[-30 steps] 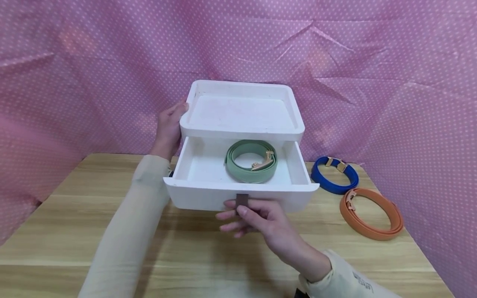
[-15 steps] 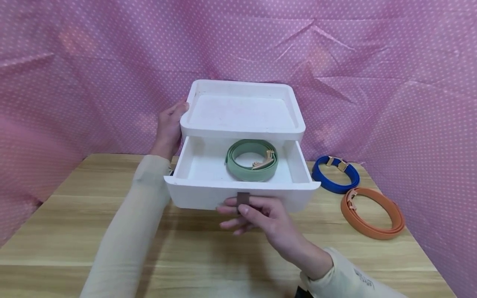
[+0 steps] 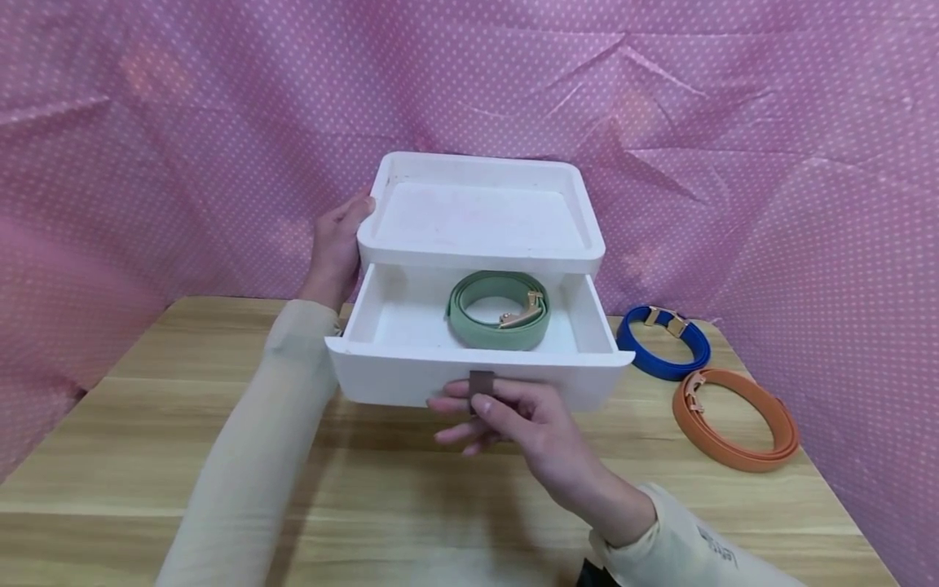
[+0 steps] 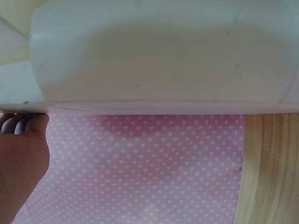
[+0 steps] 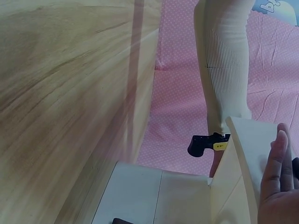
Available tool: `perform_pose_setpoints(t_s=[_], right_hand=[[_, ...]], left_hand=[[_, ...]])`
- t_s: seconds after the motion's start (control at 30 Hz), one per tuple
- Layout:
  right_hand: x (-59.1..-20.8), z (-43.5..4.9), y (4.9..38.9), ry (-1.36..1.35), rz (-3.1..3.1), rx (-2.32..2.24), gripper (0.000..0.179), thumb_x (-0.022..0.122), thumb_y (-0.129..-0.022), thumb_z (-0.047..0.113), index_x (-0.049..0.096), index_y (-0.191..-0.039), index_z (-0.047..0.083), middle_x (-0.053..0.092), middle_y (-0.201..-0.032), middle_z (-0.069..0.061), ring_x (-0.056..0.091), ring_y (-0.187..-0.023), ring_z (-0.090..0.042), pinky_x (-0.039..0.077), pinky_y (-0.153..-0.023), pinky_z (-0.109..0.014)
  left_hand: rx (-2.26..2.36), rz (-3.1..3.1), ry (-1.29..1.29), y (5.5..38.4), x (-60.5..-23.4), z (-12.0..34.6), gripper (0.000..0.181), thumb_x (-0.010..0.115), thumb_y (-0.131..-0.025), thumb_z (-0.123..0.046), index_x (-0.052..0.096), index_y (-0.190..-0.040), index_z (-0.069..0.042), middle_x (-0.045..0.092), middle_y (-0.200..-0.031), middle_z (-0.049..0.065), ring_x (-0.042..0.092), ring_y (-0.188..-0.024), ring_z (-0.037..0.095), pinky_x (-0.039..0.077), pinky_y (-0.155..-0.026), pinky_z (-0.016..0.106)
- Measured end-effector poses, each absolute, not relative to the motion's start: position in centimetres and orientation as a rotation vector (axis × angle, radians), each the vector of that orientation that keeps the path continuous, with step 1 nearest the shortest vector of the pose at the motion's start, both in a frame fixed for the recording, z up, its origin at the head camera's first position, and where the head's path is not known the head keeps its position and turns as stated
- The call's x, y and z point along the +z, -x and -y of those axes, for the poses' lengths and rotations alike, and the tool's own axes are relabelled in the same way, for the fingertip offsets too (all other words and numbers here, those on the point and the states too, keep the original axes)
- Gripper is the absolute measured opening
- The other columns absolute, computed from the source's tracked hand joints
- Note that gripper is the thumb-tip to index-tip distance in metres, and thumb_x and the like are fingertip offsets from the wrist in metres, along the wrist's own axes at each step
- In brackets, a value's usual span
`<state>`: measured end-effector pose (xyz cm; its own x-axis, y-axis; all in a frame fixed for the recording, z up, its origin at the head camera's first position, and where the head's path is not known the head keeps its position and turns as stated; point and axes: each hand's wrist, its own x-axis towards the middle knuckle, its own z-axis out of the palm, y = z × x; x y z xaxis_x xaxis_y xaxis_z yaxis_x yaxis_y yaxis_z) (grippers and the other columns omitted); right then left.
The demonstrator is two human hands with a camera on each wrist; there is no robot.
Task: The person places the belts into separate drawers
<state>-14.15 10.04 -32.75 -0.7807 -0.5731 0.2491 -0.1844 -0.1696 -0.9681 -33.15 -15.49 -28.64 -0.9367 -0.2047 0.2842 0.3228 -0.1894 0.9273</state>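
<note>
A white drawer box (image 3: 480, 216) with a rimmed top stands ahead of me in the head view, its upper drawer (image 3: 396, 371) pulled out. Inside the drawer lies a coiled green belt (image 3: 480, 334) with a gold buckle. My left hand (image 3: 339, 244) grips the box's left side, thumb by the top rim; the left wrist view shows its fingertips at the box's edge. Between thumb and fingers, my right hand (image 3: 531, 424) pinches the brown pull tab (image 3: 481, 381) on the drawer front. Its other fingers extend below the front.
Coiled blue (image 3: 649, 359) and orange belts (image 3: 715, 436) lie on the wooden table (image 3: 381, 505) to the right of the box. A pink dotted cloth (image 3: 220, 122) hangs behind and at both sides. A second dark tab (image 5: 122, 221) shows low on the box's front.
The drawer front and my right hand have shifted slightly toward the box, and the green belt moves with the drawer. My left hand keeps its hold.
</note>
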Motion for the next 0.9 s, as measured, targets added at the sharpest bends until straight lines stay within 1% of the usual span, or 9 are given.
perform_pose_setpoints(t_s=[0.2,0.37,0.57,0.7,0.9], right_hand=[[-32.94,-10.11,14.08,0.868,-1.815,-2.038,0.035,0.042,-0.106,0.015,0.056,-0.130,-0.007,0.064,-0.124,-0.019,0.068,-0.099,-0.037,0.059,-0.075,-0.038],[-33.06,-10.15,14.04,0.857,-1.813,-2.035,0.035,0.042,-0.106,0.016,0.055,-0.130,-0.006,0.064,-0.125,-0.019,0.068,-0.099,-0.036,0.059,-0.075,-0.038],[-33.05,-10.16,14.05,0.848,-1.811,-2.036,0.036,0.042,-0.106,0.017,0.055,-0.131,-0.006,0.064,-0.125,-0.018,0.068,-0.099,-0.037,0.059,-0.076,-0.039],[-33.02,-10.21,14.10,0.841,-1.811,-2.035,0.036,0.043,-0.106,0.018,0.055,-0.131,-0.005,0.064,-0.125,-0.017,0.068,-0.099,-0.037,0.059,-0.076,-0.040],[-32.96,-10.30,14.20,0.836,-1.814,-2.023,0.037,0.043,-0.106,0.018,0.055,-0.132,-0.005,0.063,-0.126,-0.017,0.068,-0.100,-0.037,0.059,-0.077,-0.040]], left_hand=[[-2.187,1.728,0.145,32.99,-28.71,15.37,0.037,0.063,-0.095,-0.021,0.063,-0.125,0.000,0.052,-0.144,0.004,0.051,-0.128,0.020,0.051,-0.093,0.025],[-2.170,1.738,0.136,32.85,-28.80,15.33,0.038,0.062,-0.095,-0.022,0.062,-0.127,-0.002,0.053,-0.143,0.003,0.054,-0.126,0.021,0.052,-0.092,0.026],[-2.176,1.743,0.143,32.75,-28.82,15.36,0.036,0.062,-0.096,-0.022,0.063,-0.125,-0.001,0.050,-0.145,0.002,0.049,-0.131,0.020,0.051,-0.093,0.024],[-2.170,1.732,0.151,32.71,-28.86,15.30,0.036,0.062,-0.095,-0.020,0.063,-0.125,0.000,0.051,-0.144,0.004,0.052,-0.128,0.021,0.052,-0.092,0.025],[-2.163,1.743,0.152,32.60,-28.93,15.31,0.037,0.062,-0.096,-0.023,0.062,-0.127,-0.003,0.053,-0.143,0.003,0.056,-0.123,0.020,0.053,-0.090,0.025]])
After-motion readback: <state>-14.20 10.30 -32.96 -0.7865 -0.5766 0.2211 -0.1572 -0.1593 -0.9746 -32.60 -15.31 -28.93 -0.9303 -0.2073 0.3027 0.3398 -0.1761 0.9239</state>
